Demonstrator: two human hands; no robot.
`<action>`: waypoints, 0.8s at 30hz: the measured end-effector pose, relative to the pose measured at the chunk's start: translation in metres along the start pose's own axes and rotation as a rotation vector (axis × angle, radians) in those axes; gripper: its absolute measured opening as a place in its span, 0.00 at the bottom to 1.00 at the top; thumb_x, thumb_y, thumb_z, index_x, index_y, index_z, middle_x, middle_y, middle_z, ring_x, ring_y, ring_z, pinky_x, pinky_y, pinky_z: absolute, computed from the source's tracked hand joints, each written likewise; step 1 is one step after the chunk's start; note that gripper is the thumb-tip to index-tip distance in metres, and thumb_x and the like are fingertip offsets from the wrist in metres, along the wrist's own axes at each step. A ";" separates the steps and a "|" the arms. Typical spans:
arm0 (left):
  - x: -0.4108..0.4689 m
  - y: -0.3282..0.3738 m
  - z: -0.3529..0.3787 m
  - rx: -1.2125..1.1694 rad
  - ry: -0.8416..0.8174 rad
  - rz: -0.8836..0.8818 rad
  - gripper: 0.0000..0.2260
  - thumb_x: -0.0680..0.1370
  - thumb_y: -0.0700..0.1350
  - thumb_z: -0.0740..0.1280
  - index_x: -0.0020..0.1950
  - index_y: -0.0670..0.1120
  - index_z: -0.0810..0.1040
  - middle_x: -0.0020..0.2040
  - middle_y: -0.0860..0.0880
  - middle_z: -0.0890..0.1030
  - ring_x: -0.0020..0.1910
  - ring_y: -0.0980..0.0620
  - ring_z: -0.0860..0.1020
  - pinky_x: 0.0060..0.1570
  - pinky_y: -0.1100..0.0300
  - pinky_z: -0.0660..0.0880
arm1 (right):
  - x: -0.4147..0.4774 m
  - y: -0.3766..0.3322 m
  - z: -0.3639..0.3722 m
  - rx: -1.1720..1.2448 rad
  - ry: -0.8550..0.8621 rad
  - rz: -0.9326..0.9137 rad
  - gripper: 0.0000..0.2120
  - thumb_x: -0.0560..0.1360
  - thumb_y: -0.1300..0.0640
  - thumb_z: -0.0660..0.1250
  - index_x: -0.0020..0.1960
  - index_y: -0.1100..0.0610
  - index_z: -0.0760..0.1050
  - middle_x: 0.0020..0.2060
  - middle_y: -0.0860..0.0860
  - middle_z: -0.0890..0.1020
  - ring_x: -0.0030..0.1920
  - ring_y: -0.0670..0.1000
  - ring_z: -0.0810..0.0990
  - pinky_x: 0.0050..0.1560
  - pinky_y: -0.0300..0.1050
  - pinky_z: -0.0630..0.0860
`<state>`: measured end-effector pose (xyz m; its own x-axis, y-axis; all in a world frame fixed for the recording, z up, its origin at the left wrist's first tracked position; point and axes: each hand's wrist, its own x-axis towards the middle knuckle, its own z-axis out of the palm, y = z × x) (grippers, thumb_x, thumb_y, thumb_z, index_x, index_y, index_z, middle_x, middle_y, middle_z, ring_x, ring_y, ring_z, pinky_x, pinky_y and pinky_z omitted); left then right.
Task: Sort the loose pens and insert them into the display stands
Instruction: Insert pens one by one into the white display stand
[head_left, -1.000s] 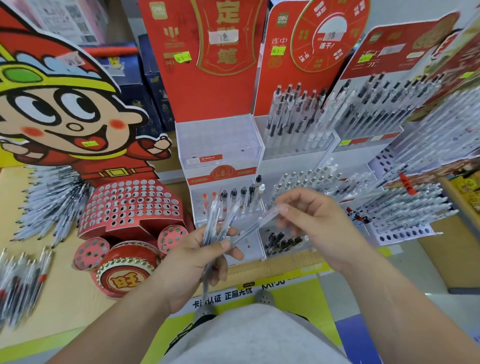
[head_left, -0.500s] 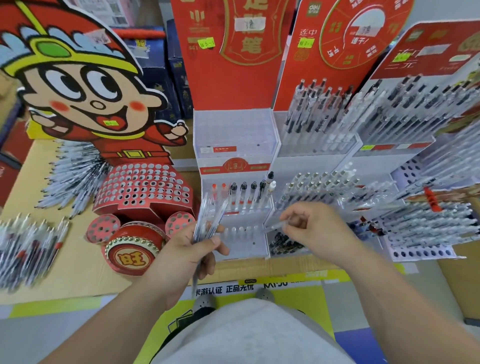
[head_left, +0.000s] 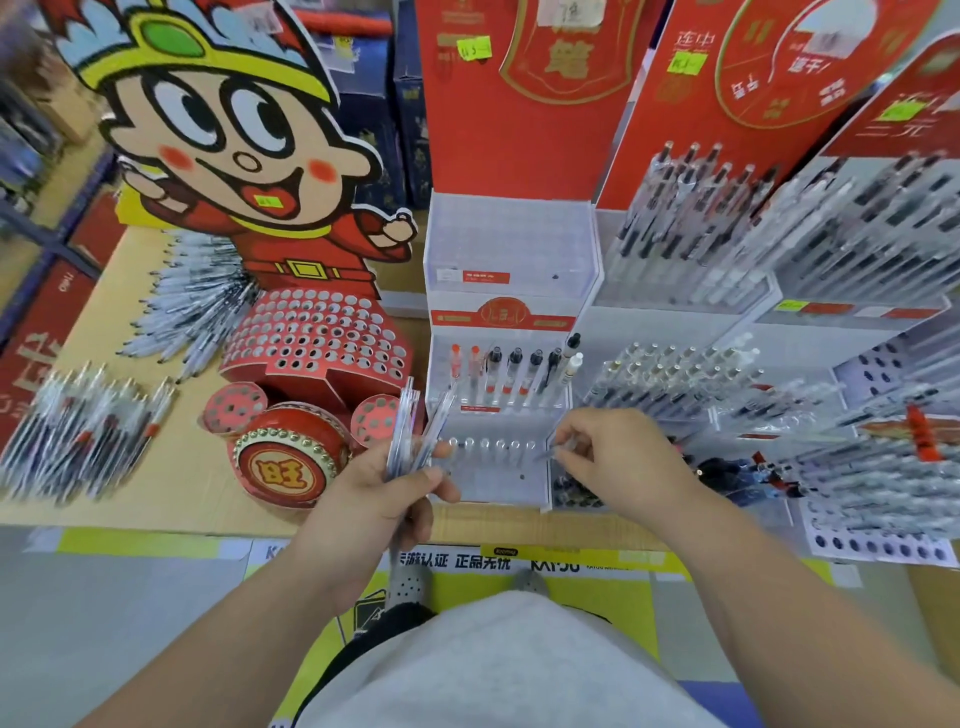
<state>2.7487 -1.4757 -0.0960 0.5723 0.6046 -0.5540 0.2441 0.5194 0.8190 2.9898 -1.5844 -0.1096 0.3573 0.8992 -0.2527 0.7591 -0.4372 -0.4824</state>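
Two hands work over the white display stand, which I see standing close to the near edge of the cardboard sheet. The left hand is curled round a bundle of clear pens, thumb pressed across them, and their upper ends fan out just beside the stand's left wall. The right hand pinches a single pen between thumb and fingertips, with the other fingers bent. That pen lies almost level, its tip pointing left over the stand's lowest tier, at the right end of the row of holes. I cannot tell from my feed whether the tip touches a hole.

On the tier above, a row of pens stands upright: two red-topped at the left, then dark-topped ones, and a white-topped one at the right end.

Left of the white stand is a red cartoon-figure stand pierced with round holes, with a drum in front of it. Loose pens lie heaped toward the left edge of the cardboard, and a second heap lies behind them beside the figure. To the right, neighbouring stands are packed with pens.
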 end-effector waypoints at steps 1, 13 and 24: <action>-0.001 0.000 0.000 -0.005 0.004 -0.001 0.09 0.82 0.38 0.64 0.60 0.46 0.80 0.43 0.41 0.83 0.29 0.48 0.72 0.28 0.57 0.65 | 0.001 0.000 0.001 -0.026 -0.003 -0.010 0.04 0.78 0.56 0.70 0.51 0.52 0.82 0.39 0.44 0.81 0.35 0.41 0.76 0.34 0.28 0.65; -0.001 -0.001 0.002 0.001 0.001 -0.008 0.09 0.83 0.38 0.63 0.61 0.45 0.78 0.44 0.41 0.83 0.29 0.48 0.71 0.29 0.56 0.65 | 0.010 -0.007 0.023 -0.276 0.034 0.014 0.07 0.79 0.53 0.64 0.51 0.53 0.81 0.42 0.49 0.84 0.43 0.51 0.82 0.39 0.42 0.74; -0.002 0.004 -0.005 0.035 -0.074 -0.014 0.10 0.82 0.36 0.64 0.62 0.42 0.78 0.34 0.45 0.75 0.27 0.50 0.65 0.28 0.58 0.65 | 0.007 -0.011 0.027 -0.235 0.030 0.040 0.16 0.80 0.48 0.65 0.65 0.50 0.75 0.51 0.48 0.84 0.52 0.52 0.82 0.48 0.46 0.80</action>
<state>2.7443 -1.4723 -0.0925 0.6251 0.5504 -0.5535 0.2784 0.5052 0.8169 2.9694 -1.5740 -0.1283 0.4026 0.8831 -0.2410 0.8487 -0.4587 -0.2633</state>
